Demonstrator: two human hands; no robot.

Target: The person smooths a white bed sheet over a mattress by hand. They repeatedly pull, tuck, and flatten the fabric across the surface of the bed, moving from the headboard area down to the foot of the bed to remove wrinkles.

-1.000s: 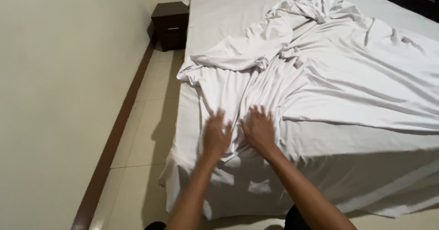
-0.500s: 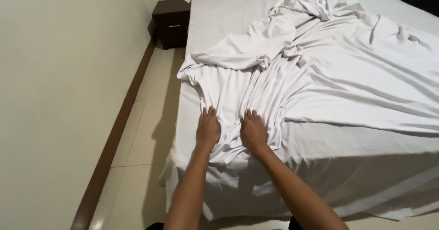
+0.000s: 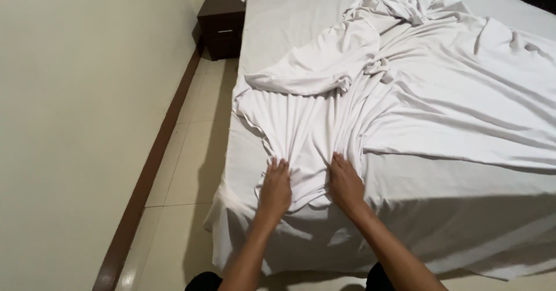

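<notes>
Hands both flat on the loose sheet (image 3: 347,105) at the foot edge of the bed (image 3: 463,204). Left hand (image 3: 275,188) at 7 o'clock of the bunched end, right hand (image 3: 346,182) at 5 o'clock, a tongue of cloth between them.

Versus a second ago: both hands sit a touch higher up the bed, and the gap between them is wider. Sheet layout is much the same.

Grip: neither hand closed on anything, fingers extended and pressing down on the cloth, palms down.

No containers in view; nightstand (image 3: 223,27) at 11 o'clock by the wall (image 3: 75,123), drawer shut.

Sheet: long axis runs from the hands at 6 o'clock up to a crumpled heap at 1 o'clock, pleats fanning out from the hands. A folded-over flap lies at 11 o'clock of the pleats. Tiled floor (image 3: 191,169) at 9 o'clock.
</notes>
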